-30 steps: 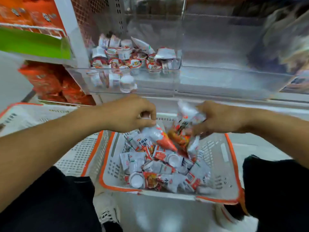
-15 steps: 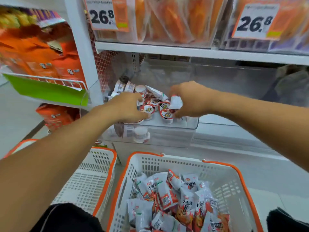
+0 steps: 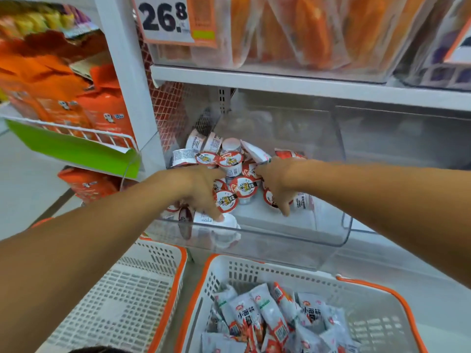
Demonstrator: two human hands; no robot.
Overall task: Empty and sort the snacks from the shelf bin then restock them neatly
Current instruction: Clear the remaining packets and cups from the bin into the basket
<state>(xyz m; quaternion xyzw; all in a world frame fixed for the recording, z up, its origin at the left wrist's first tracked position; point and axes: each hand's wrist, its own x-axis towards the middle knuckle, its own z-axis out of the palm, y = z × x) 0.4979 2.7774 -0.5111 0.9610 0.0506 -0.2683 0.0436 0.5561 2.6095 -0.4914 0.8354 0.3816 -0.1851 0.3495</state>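
A clear plastic shelf bin holds several small snack cups with red and white lids, plus a white packet at the back. Both my hands are inside the bin. My left hand reaches down among the cups at the bin's front left, its fingertips on a white cup. My right hand lies over the cups to the right, a finger stretched down toward the bin floor. Below, a white basket with an orange rim holds several snack packets.
A second white and orange basket stands at the lower left. Orange bags fill the wire rack on the left. The shelf above carries bins of orange packs and a price tag. Another clear bin sits to the right.
My hands left the basket of packets and moved up into the shelf bin. Since half a second ago both have sunk lower among the cups, and the view has come closer.
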